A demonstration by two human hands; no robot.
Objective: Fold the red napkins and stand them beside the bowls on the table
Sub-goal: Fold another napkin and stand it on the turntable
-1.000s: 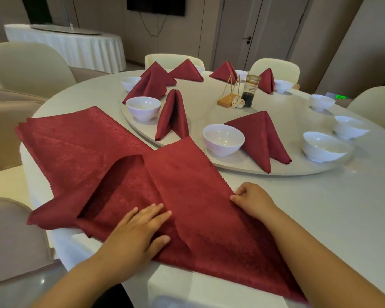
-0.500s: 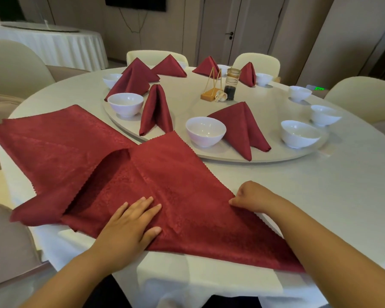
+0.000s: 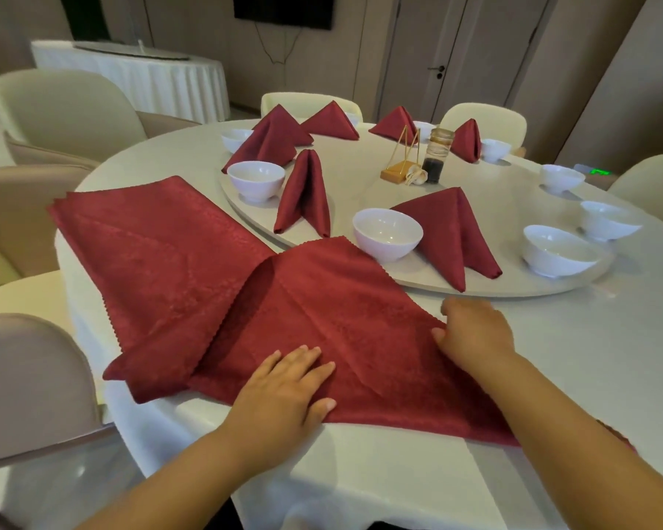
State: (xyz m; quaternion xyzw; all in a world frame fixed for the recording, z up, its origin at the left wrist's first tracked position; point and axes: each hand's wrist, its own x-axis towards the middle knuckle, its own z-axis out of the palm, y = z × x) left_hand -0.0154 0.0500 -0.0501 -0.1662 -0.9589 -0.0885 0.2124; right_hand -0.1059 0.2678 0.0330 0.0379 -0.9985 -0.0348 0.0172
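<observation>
A red napkin is spread on the near part of the white worktop, folded over on itself with a crease running through its middle. Its far corner reaches the rim of the turntable, and its near edge lies at the worktop's edge.

The left hand is laid flat on the napkin's near part, palm down, with the fingers straight and slightly spread.

The right hand is set at the napkin's right edge with its fingers curled and the thumb touching the cloth. Whether cloth is pinched beneath it cannot be told.

A stack of flat red napkins lies to the left, partly overlapped by the spread one.

On the turntable a white bowl stands just beyond the napkin's far corner, and a folded napkin is stood beside it on the right. A second bowl is seen further left, with another folded one upright next to it. More bowls and folded napkins are ranged round the far side.

Two bowls at the right of the turntable have no napkin beside them.
</observation>
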